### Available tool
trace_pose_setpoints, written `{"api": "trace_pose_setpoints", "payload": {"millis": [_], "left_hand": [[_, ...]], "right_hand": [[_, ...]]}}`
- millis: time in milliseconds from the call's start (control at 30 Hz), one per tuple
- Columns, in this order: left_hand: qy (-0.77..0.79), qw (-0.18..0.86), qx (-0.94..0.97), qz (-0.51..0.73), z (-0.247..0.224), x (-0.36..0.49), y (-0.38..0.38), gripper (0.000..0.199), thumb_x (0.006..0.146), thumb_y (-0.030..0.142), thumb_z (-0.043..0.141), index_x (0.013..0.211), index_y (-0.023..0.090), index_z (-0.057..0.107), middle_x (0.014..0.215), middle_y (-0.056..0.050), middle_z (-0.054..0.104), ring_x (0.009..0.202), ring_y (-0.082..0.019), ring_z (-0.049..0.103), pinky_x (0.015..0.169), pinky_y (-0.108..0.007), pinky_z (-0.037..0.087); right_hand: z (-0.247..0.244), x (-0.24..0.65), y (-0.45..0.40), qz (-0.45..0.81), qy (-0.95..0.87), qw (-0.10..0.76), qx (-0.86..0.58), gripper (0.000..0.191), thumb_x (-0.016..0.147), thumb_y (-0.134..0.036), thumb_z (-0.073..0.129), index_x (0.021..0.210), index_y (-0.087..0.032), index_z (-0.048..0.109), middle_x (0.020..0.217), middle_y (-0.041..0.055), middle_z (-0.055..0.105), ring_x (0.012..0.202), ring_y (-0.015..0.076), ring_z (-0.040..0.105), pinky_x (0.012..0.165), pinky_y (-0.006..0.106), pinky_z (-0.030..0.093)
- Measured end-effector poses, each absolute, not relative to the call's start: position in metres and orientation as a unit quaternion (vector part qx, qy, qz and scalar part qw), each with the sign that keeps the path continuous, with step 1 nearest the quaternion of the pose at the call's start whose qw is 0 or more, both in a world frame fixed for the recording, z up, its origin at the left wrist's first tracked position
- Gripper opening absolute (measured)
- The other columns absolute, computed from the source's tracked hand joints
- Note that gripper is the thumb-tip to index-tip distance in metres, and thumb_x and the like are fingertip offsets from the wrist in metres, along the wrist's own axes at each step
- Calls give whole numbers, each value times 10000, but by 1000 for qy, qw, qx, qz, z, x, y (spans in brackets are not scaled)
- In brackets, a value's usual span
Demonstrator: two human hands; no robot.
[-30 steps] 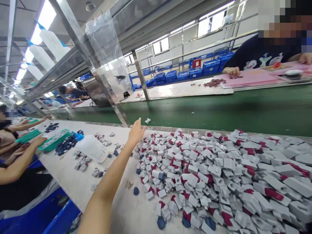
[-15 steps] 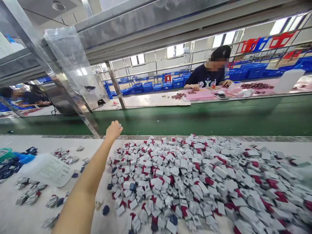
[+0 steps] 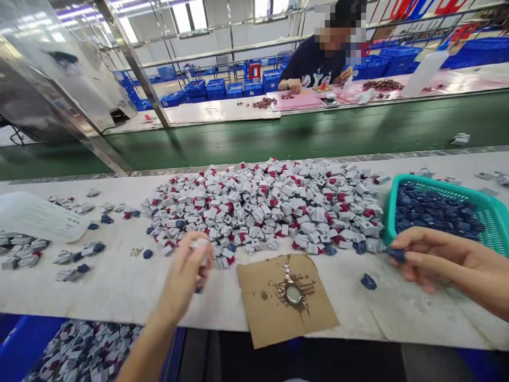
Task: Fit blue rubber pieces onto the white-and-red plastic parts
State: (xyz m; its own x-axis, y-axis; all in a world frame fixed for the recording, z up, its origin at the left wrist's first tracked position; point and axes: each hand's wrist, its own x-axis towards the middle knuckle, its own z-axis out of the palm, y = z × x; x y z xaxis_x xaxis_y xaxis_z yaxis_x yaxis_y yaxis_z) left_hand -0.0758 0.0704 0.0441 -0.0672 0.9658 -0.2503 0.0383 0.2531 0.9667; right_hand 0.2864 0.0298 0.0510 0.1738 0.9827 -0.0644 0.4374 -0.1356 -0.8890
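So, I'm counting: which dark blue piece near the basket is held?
The dark blue piece pinched by the right hand; others lie loose or in the basket.

- A translucent white bottle point(image 3: 42, 216) lies towards the left end of the near surface point(image 3: 222, 302).
- A green belt point(image 3: 238, 140) runs along that surface's far edge.
- Beyond it, a co-worker point(image 3: 314, 61) in a dark printed top leans over a pink mat point(image 3: 298, 102).
- Dark red pieces point(image 3: 264, 103) lie by the mat's left edge.
- Blue crates point(image 3: 214, 87) line up behind, below windows point(image 3: 189, 16).
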Motion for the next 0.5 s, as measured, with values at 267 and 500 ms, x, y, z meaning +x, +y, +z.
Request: {"api": "trace_pose_setpoints", "payload": {"millis": [267,500], "left_hand": [[471,688,382,398,9,-3,-3,339,832,417,529,1088,210,451,731,20,481,558,-72,433,406,-142,398],[500,663,348,435,3,-16,-12,351,808,388,600,1080,197,488,734,19,493,582,-73,475,413,-143,450]], "right_hand": [[35,229,23,619,-533,291,-498,292,811,-466,606,848,-179,636,630,20,556,495,98,505,472,215,449],[7,209,9,633,-544,219,-505,367,795,-483,618,1037,-208,598,821,39,618,548,108,553,467,210,467]]}}
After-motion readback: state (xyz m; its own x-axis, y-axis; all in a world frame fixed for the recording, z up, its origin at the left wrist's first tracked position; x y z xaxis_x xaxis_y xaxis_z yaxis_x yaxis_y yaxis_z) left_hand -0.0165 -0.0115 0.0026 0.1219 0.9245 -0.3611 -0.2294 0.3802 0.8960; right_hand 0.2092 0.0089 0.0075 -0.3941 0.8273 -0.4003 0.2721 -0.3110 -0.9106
